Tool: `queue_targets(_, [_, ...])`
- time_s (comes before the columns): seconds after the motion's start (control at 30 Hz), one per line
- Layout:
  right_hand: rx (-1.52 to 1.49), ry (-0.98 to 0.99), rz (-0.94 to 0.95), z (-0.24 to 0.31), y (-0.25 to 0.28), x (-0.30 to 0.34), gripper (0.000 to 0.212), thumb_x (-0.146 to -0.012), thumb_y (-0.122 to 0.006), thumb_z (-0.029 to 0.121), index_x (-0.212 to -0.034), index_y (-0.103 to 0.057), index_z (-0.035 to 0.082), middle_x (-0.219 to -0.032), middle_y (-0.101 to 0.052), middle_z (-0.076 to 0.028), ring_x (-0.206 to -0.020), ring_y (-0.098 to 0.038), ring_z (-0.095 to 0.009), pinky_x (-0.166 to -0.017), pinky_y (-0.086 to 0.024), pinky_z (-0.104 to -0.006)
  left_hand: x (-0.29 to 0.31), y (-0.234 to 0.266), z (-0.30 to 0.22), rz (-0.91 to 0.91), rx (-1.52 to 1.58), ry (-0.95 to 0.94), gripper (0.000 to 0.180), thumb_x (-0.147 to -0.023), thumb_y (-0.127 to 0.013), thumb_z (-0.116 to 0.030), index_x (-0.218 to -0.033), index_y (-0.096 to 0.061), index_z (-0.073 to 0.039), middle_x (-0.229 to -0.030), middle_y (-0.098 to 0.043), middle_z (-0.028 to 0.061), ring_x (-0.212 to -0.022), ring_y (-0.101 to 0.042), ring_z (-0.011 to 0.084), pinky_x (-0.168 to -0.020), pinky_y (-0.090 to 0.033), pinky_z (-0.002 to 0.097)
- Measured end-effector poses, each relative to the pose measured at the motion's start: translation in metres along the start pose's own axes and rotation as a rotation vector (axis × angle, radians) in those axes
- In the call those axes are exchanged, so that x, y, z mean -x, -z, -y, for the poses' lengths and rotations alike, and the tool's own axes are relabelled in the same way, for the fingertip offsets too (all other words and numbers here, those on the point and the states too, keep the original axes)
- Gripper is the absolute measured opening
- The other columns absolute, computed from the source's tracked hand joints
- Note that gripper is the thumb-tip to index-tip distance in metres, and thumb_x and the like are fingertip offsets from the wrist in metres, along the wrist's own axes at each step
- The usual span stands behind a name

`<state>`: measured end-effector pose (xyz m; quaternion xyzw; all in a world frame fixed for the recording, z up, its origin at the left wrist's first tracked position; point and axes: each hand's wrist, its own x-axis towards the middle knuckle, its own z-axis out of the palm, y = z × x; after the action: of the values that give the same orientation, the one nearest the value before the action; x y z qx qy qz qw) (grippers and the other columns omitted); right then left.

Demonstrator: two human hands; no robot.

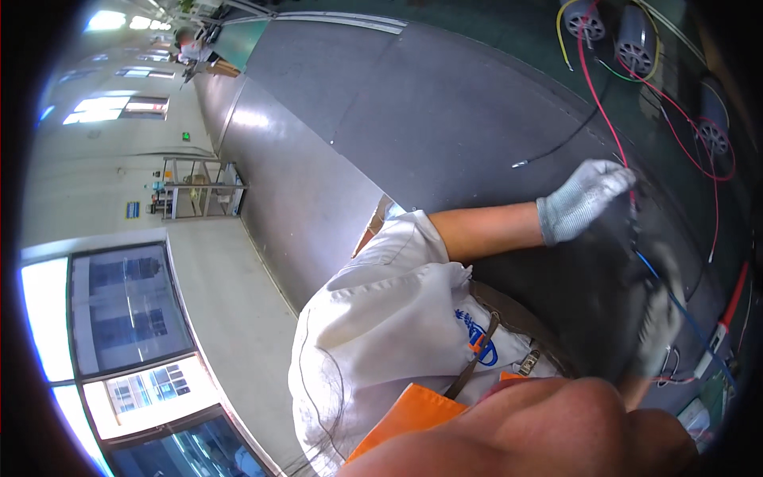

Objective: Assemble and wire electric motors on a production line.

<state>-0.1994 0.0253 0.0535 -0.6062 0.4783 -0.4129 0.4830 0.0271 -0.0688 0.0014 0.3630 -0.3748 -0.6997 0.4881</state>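
Observation:
My left hand [590, 200], in a pale grey knitted glove, is closed with its fingertips pinched on a red wire [602, 111]. This wire runs down from a grey cylindrical motor [586, 24] at the upper right. Below the pinch, the line continues through a dark, blurred stretch to a blue wire [666, 288]. Beside the blue wire, my right hand [658, 322], also gloved, is smeared by motion; its fingers cannot be made out. A black wire [556, 149] with a bare metal end lies on the dark surface near my left hand.
Two more motors [636, 44] [714, 119] with red, yellow and green leads sit at the upper right. A red and white tool [722, 330] lies at the right edge. Farther off stand a metal rack [205, 189] and a person [195, 52].

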Motion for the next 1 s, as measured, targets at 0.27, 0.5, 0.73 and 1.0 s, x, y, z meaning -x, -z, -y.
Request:
queue_targets(0.27, [-0.244, -0.176, -0.315, -0.010, -0.005, -0.033, 0.037, -0.101, -0.054, 0.022, -0.125, -0.058, -0.006, -0.099, -0.069, -0.014, -0.087, -0.066, -0.018, -0.077, -0.053, -0.0314, 0.028, 0.219, -0.111, -0.829, -1.347, -0.537, 0.028, -0.086, -0.074, -0.013, -0.108, -0.066, 0.003, -0.080, -0.067, 0.0113, -0.073, -0.062, 0.0156, -0.066, -0.050, 0.0283])
queue_targets(0.5, [0.793, 0.158, -0.417, -0.023, -0.059, -0.210, 0.033, -0.094, -0.064, 0.018, -0.124, -0.061, 0.005, -0.091, -0.069, -0.006, -0.065, -0.065, -0.017, -0.066, -0.054, -0.0293, 0.000, 0.141, -0.109, -0.385, -1.685, -0.998, 0.043, -0.087, -0.067, -0.006, -0.128, -0.057, -0.001, -0.125, -0.060, 0.0176, -0.115, -0.057, 0.0375, -0.101, -0.045, 0.0452])
queue_targets(0.73, [0.895, -0.214, -0.384, -0.052, -0.107, -0.345, 0.069, -0.093, -0.050, 0.023, -0.155, -0.025, 0.006, -0.095, -0.068, -0.029, -0.087, -0.069, -0.041, -0.079, -0.055, -0.0484, -0.115, 0.100, -0.065, -0.227, -1.013, -0.705, 0.028, -0.089, -0.060, -0.006, -0.116, -0.064, -0.001, -0.114, -0.064, 0.0193, -0.105, -0.061, 0.0341, -0.092, -0.049, 0.0404])
queue_targets(1.0, [-0.554, -0.325, -0.083, -0.004, -0.060, -0.199, 0.034, -0.092, -0.062, 0.017, -0.125, -0.058, 0.008, -0.081, -0.063, 0.000, -0.054, -0.053, -0.006, -0.046, -0.043, -0.0223, -0.104, 0.089, -0.078, -0.125, -0.008, -0.101, 0.031, -0.093, -0.062, -0.010, -0.121, -0.058, 0.003, -0.110, -0.064, 0.0084, -0.100, -0.063, 0.0203, -0.085, -0.054, 0.0390])
